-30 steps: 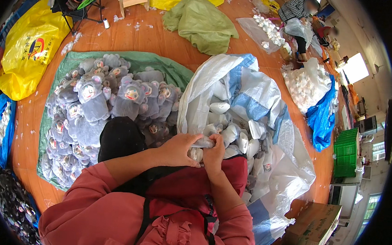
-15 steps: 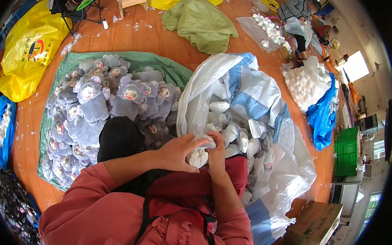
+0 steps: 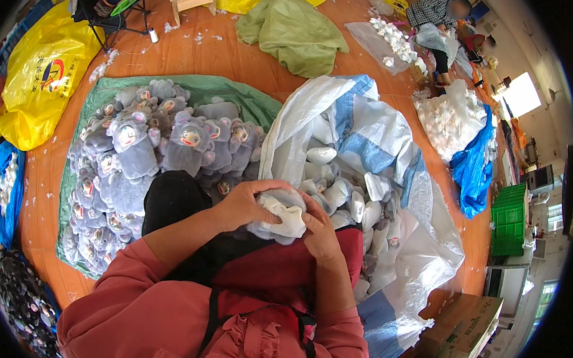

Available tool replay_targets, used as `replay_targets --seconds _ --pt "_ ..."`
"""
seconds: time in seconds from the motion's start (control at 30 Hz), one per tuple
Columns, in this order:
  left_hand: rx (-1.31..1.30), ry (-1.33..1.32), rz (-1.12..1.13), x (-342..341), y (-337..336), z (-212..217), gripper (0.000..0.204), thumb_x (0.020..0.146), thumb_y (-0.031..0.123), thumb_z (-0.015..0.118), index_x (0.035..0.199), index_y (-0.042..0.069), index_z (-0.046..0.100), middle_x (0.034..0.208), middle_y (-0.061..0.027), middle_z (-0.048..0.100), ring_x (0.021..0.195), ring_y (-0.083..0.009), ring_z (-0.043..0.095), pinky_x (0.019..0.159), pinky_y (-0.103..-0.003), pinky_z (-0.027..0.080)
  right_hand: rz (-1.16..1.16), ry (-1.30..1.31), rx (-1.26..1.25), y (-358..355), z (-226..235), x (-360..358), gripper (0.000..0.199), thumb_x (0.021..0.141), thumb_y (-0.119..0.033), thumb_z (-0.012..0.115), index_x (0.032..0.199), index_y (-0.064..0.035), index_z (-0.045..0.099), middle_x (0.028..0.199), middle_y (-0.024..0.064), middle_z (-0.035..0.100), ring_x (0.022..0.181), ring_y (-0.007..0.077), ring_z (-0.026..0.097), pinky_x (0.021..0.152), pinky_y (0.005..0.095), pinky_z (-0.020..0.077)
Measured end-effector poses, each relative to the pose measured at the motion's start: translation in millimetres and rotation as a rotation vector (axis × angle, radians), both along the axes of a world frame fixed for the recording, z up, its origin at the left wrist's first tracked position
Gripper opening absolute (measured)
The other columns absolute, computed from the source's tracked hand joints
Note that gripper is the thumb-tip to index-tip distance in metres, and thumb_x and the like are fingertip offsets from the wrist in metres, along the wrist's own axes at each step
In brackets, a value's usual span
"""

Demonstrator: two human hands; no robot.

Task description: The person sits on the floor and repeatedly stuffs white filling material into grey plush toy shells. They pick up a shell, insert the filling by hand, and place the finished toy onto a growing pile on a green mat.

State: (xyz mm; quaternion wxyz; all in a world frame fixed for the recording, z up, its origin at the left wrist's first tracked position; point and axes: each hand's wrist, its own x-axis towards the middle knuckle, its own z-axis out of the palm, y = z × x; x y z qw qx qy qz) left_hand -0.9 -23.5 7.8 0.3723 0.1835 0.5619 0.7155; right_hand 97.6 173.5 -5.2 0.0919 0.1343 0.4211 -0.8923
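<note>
Between my hands is a grey plush toy piece (image 3: 288, 221) with white cloth showing at its opening. My left hand (image 3: 247, 206) grips it from the left, the thumb pressed onto the white cloth. My right hand (image 3: 319, 232) closes on its right edge. Just right of my hands, a white and blue woven sack (image 3: 374, 142) gapes, holding several white and grey plush pieces (image 3: 338, 194). To the left, many grey plush toys (image 3: 134, 150) with small doll faces are heaped on a green sheet (image 3: 239, 89).
A green cloth bundle (image 3: 292, 35) and a yellow bag (image 3: 40, 75) lie on the orange floor. A folding chair (image 3: 110, 4) stands far left. At right are a clear bag of white pieces (image 3: 450, 123), a green crate (image 3: 508, 219) and a cardboard box (image 3: 457, 337). Another person (image 3: 434, 21) works far right.
My hands have turned the plush piece, so more grey fabric and the white cloth now show. My right hand has shifted slightly lower and to the right.
</note>
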Motion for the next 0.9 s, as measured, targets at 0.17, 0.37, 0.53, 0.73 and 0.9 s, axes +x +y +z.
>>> replay_targets --seconds 0.17,0.37,0.53,0.73,0.9 --pt "0.082 -0.223 -0.012 -3 -1 1 0.066 0.067 -0.012 0.076 0.129 0.004 0.060 0.117 -0.0071 0.065 0.105 -0.0156 0.062 0.095 -0.030 0.049 0.121 0.056 0.077 0 4 -1 0.086 0.076 -0.026 0.083 0.143 0.0027 0.038 0.135 0.0113 0.053 0.124 0.0224 0.052 0.105 0.0349 0.0406" --pt "0.088 -0.320 -0.005 -3 -1 -8 0.061 0.068 -0.016 0.073 0.126 0.002 0.061 0.115 -0.0100 0.066 0.102 -0.0187 0.064 0.092 -0.032 0.052 0.219 -0.086 0.273 1 -5 2 0.085 0.072 -0.013 0.086 0.141 0.0040 0.039 0.128 0.0101 0.056 0.116 0.0195 0.056 0.100 0.0337 0.0460" --pt "0.033 -0.271 -0.032 -2 -1 -13 0.054 0.071 -0.014 0.072 0.122 0.002 0.064 0.112 -0.0081 0.067 0.102 -0.0165 0.063 0.091 -0.030 0.052 0.282 -0.116 0.284 -7 -5 -4 0.080 0.072 -0.010 0.086 0.137 0.0041 0.042 0.123 0.0097 0.058 0.110 0.0189 0.058 0.096 0.0320 0.0481" --pt "-0.071 -0.071 -0.032 1 1 -9 0.044 0.073 -0.012 0.066 0.114 0.005 0.068 0.110 -0.0067 0.068 0.101 -0.0146 0.063 0.090 -0.028 0.050 0.179 -0.082 0.618 -11 -21 -2 0.065 0.071 -0.013 0.087 0.124 0.0010 0.052 0.113 0.0082 0.062 0.103 0.0189 0.061 0.090 0.0321 0.0494" --pt "-0.155 0.336 0.018 3 -3 -9 0.041 0.072 -0.007 0.066 0.112 0.007 0.069 0.108 -0.0073 0.067 0.102 -0.0161 0.063 0.091 -0.029 0.049 0.177 -0.034 1.067 -18 -12 -5 0.054 0.067 -0.020 0.089 0.107 0.0003 0.059 0.096 0.0083 0.065 0.090 0.0171 0.062 0.080 0.0316 0.0499"
